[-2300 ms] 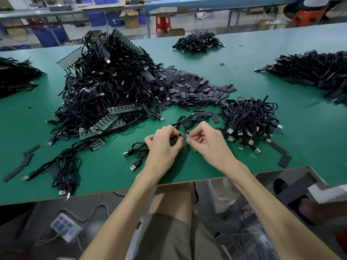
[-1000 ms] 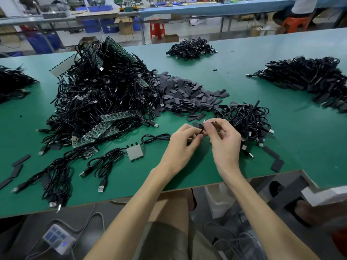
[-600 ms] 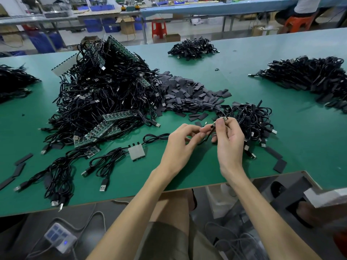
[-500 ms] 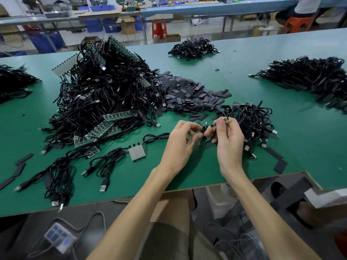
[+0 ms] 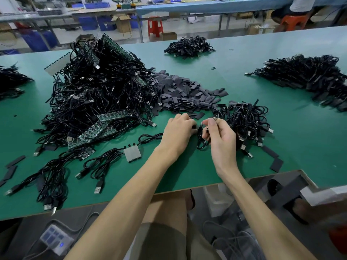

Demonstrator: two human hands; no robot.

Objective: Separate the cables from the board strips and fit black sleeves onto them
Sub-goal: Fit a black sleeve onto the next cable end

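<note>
**Sleeve Fitting: Fault Risks at Sleeve Pickup**

**Current state.** The right hand (image 5: 219, 136) pinches one cable (image 5: 200, 142) near its connector end, thumb and forefinger closed on it. The rest of the cable hangs in a loop down to the table (image 5: 300, 147). The left hand (image 5: 177, 133) lies knuckles-up just beside it, fingers curled toward the near edge of the sleeves (image 5: 184, 94). A dark piece sits at its fingertips. Whether the fingers actually grip it cannot be told. The likely step in hand is taking one sleeve for the held cable.

**Location of work items.** Unprocessed cables on their strips form the big pile (image 5: 97, 94) at left. A smaller cable heap (image 5: 246, 122) lies directly behind the right hand. One short strip (image 5: 132, 153) with cables attached lies near the left forearm.

**Possible faults.**
- Double pickup: the sleeves lie flat and overlapping, so two may lift together.
- Flattened sleeve: a closed mouth will probably catch on the connector unless it is squeezed open first.
- Snagging: the hanging loop lies close to the heap behind, so a tug could hook a neighbouring cable and drag it along.
- Slip: the pinch is small and near the tip, so pushing a tight sleeve against it could twist the connector out of the fingers.
</note>
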